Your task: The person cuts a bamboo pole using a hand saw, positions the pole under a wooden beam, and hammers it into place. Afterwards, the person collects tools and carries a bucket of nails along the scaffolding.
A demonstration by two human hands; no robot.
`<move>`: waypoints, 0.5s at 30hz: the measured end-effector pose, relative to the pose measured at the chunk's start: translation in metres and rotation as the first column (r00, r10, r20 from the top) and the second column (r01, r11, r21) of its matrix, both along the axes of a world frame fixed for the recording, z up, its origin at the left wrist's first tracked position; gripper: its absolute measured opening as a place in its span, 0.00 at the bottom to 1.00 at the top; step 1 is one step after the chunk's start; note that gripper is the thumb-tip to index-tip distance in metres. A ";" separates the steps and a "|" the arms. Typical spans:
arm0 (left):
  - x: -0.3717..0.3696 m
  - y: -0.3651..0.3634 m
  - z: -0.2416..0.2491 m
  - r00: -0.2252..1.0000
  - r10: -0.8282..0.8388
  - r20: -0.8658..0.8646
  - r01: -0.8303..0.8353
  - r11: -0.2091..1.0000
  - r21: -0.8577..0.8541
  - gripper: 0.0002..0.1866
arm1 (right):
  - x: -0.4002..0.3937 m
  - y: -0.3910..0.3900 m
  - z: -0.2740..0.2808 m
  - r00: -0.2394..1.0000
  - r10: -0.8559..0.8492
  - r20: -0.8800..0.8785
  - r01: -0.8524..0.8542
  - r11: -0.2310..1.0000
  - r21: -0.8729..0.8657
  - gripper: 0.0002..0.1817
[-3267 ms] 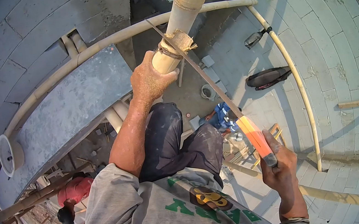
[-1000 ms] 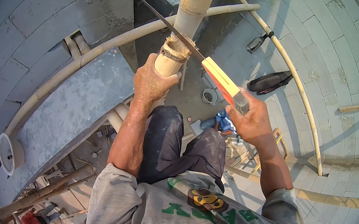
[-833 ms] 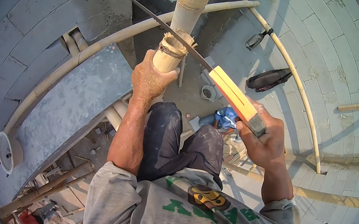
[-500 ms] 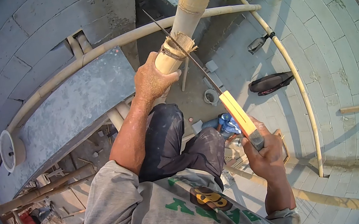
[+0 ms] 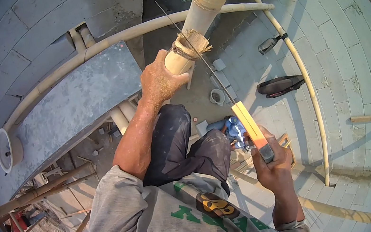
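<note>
My left hand, dusted with sawdust, is wrapped round a bamboo pole just below its ragged, splintered end. Across that end lies the thin blade of a hand saw, seen almost edge-on. My right hand grips the saw's yellow-orange handle at its dark lower end. Right behind the splintered rim, a thick bamboo length runs up and away; whether the two are joined cannot be made out.
A grey board with a white bucket lies to the left. Bamboo rails curve around me. Far below are a person in blue, a pail and a dark bag. Grey block walls surround the drop.
The saw has shifted slightly right and down along its length, with my right hand. In view, the bamboo and my left hand sit slightly further right.
</note>
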State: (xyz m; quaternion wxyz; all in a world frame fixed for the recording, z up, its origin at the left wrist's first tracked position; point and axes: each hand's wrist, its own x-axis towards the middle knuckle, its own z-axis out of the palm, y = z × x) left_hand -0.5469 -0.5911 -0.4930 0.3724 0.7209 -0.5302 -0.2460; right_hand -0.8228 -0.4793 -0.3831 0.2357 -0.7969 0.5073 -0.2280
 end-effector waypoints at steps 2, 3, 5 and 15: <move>-0.002 0.001 -0.004 0.999 0.037 -0.006 -0.038 0.999 -0.014 0.33 | -0.009 0.012 -0.001 0.999 0.026 0.035 -0.024 0.999 -0.034 0.27; -0.005 0.001 -0.004 0.999 0.040 -0.005 -0.040 0.999 -0.022 0.33 | 0.003 0.000 0.002 0.999 0.009 0.033 -0.009 1.000 0.008 0.27; -0.005 0.001 -0.002 0.999 0.009 -0.037 -0.009 1.000 0.006 0.33 | 0.049 -0.048 0.013 0.997 -0.041 -0.068 0.051 0.987 0.155 0.28; -0.004 0.000 -0.005 0.999 0.030 -0.038 -0.032 0.997 -0.064 0.32 | -0.013 0.003 -0.005 0.999 -0.002 -0.032 0.003 1.000 0.012 0.33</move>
